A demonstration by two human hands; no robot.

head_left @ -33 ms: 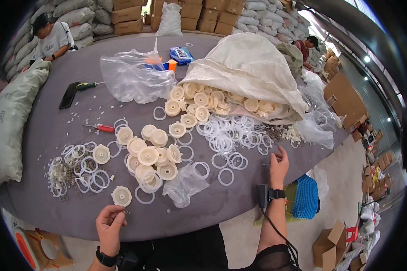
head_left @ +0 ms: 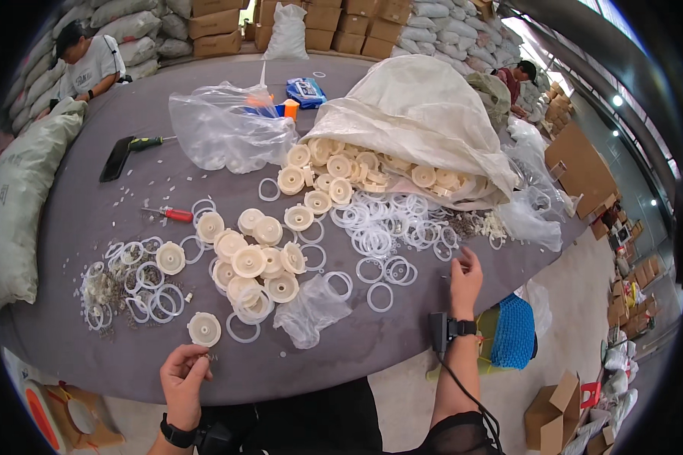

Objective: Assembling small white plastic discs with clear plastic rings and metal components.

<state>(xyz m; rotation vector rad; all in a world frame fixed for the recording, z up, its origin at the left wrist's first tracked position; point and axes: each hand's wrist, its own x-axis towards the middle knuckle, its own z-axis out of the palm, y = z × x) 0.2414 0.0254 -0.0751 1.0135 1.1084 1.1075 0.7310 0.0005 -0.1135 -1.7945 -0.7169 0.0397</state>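
While our left fingers [head_left: 199, 369] nearly meet beside the cream disc [head_left: 204, 330] on the worktop [head_left: 402, 334], whether gripping anything we cannot tell, our right fingers [head_left: 472, 259] curl half-open, seemingly empty, near the pale rings [head_left: 445, 241]; we should keep the disc steady.

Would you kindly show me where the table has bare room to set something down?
One bare patch lies between the crumpled plastic bag and the right hand, near the front edge of the table. Another lies behind the phone, left of the bulging clear bag. The middle is crowded with cream wheels and translucent rings.
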